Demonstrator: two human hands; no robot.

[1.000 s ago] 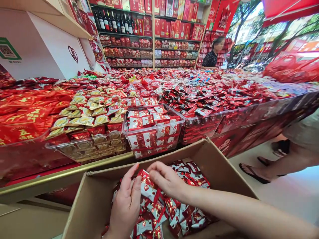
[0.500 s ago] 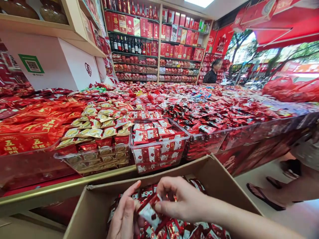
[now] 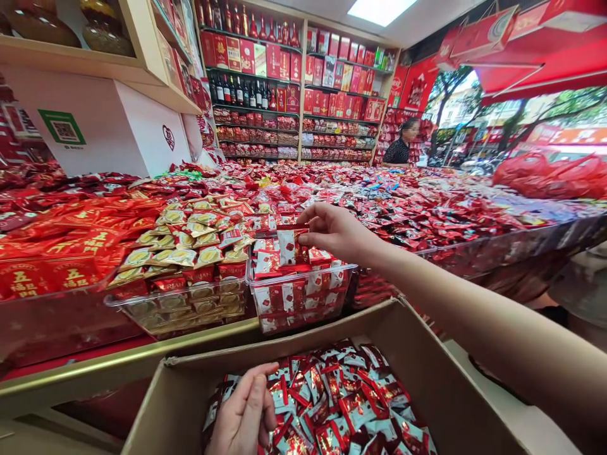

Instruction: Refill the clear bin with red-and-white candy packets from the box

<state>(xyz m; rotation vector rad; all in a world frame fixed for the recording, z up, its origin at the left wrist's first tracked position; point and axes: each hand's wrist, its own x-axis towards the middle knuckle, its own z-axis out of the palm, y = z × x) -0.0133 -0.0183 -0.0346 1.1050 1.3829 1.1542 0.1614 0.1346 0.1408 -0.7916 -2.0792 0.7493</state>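
Observation:
My right hand (image 3: 332,232) pinches a red and white candy packet (image 3: 287,246) over a clear plastic bin (image 3: 303,275), where similar packets stand in rows. Low in the view, my left hand (image 3: 249,404) is inside an open cardboard box (image 3: 427,354), at the left side of a loose heap of red and white packets (image 3: 355,404). Its fingers are curled together with the thumb on top; whatever they may hold is hidden.
A bin of gold durian packets (image 3: 184,297) adjoins on the left, with red packets (image 3: 71,272) beyond. A gold rail (image 3: 118,354) runs along the counter front. Red plastic bags (image 3: 545,174) lie at the right. A person (image 3: 401,146) is at the far side.
My right hand has moved up and forward from the cardboard box to the clear bin, carrying a packet. My left hand stays in the box, its fingers drawn closer together.

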